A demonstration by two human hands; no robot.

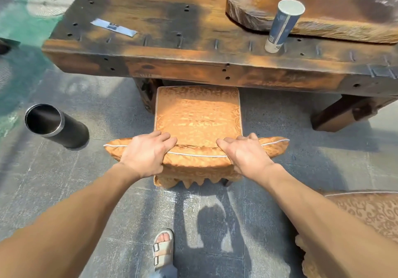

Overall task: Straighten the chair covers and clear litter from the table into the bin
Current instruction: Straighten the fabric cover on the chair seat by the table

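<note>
A chair with an orange patterned cover is pushed partly under the dark wooden table. My left hand and my right hand each grip the padded top of the chair's back, fingers curled over its white piping. On the table lie a flat silver wrapper at the left and an upturned blue-and-white paper cup at the right. A black cylindrical bin with a metal rim stands open on the floor, left of the chair.
A thick slab of raw wood lies on the table's far right. A second orange-covered chair stands at the lower right. The floor is grey stone tile; a green pool edge lies at the left. My sandalled foot is below.
</note>
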